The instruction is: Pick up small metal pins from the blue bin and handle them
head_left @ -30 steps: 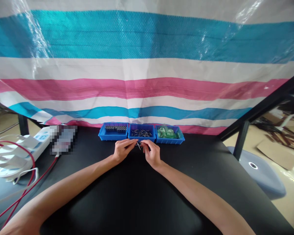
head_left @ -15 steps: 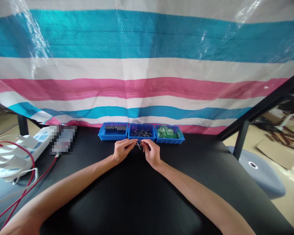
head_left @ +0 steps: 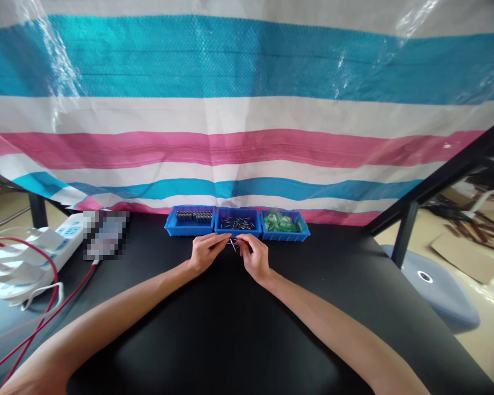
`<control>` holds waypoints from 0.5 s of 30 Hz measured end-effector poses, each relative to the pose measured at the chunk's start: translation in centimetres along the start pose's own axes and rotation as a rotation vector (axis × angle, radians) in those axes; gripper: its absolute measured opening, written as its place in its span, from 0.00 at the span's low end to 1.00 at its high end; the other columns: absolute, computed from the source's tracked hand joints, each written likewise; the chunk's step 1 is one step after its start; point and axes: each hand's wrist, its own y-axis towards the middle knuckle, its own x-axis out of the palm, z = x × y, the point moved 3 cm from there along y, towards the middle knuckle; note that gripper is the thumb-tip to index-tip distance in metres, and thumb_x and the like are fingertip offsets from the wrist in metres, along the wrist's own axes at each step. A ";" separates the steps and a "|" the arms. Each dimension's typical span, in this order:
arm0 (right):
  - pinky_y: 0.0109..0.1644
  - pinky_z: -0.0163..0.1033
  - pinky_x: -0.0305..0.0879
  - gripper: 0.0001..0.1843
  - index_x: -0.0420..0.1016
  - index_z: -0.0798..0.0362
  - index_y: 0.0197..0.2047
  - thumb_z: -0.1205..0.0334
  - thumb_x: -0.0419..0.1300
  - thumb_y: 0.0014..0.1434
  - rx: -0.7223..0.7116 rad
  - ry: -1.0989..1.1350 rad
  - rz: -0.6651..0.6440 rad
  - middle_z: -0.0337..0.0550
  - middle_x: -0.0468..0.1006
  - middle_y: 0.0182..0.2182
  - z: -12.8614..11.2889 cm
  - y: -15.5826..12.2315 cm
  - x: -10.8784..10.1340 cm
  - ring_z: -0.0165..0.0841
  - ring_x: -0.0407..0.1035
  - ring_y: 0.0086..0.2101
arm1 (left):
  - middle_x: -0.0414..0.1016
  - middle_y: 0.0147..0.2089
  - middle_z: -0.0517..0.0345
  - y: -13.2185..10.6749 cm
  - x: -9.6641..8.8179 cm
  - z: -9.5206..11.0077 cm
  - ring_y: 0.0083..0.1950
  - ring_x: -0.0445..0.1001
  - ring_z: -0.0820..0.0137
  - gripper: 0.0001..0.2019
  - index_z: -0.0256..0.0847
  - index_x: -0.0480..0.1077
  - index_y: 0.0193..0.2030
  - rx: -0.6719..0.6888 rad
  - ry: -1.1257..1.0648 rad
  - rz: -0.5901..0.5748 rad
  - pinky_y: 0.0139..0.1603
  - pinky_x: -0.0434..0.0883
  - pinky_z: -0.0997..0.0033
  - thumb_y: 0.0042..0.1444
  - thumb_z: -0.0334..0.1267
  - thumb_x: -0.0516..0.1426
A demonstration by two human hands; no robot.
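My left hand (head_left: 205, 254) and my right hand (head_left: 256, 258) meet in front of the middle blue bin (head_left: 237, 232), fingertips pinched. Between them is a small dark and silver metal part (head_left: 233, 243), with a thin shiny pin-like end pointing down; its exact kind is too small to make out. Fingers of both hands touch it and partly cover it. Just behind, the middle bin holds loose thin metal pins (head_left: 237, 224). To its left, another blue bin (head_left: 189, 231) has rows of short dark cylinders (head_left: 195, 215). In the right blue bin (head_left: 286, 237) lie green plastic-looking packets (head_left: 282, 222).
A white power strip (head_left: 68, 233) with plugs and red and white cables lies at the left, beside a pixelated device (head_left: 107, 236). Striped sheeting (head_left: 230, 115) hangs behind the black table (head_left: 214, 334). A grey stool (head_left: 440, 291) stands beyond the right edge.
Almost nothing differs. Both hands keep their place and their pinch on the small metal part, which looks very slightly turned.
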 end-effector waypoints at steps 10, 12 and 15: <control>0.37 0.37 0.71 0.07 0.74 0.52 0.41 0.64 0.54 0.63 -0.035 -0.020 0.010 0.42 0.78 0.31 -0.3 0.1 0.0 0.32 0.73 0.30 | 0.78 0.30 0.56 0.0 0.1 0.1 0.25 0.73 0.76 0.08 0.39 0.77 0.42 0.006 -0.010 -0.022 0.29 0.71 0.78 0.59 0.36 0.57; 0.38 0.37 0.71 0.07 0.74 0.52 0.40 0.64 0.55 0.62 -0.042 -0.020 0.021 0.43 0.78 0.32 -0.4 0.1 0.0 0.32 0.73 0.31 | 0.79 0.30 0.56 0.0 0.1 0.1 0.26 0.73 0.76 0.08 0.39 0.77 0.42 0.021 -0.002 -0.021 0.29 0.71 0.79 0.59 0.36 0.57; 0.37 0.37 0.71 0.07 0.74 0.52 0.40 0.64 0.55 0.62 -0.032 -0.019 0.037 0.43 0.78 0.32 -0.4 0.1 -0.1 0.32 0.73 0.30 | 0.78 0.30 0.56 0.0 0.0 0.1 0.26 0.73 0.76 0.09 0.39 0.76 0.43 0.016 0.010 -0.003 0.29 0.71 0.78 0.59 0.35 0.57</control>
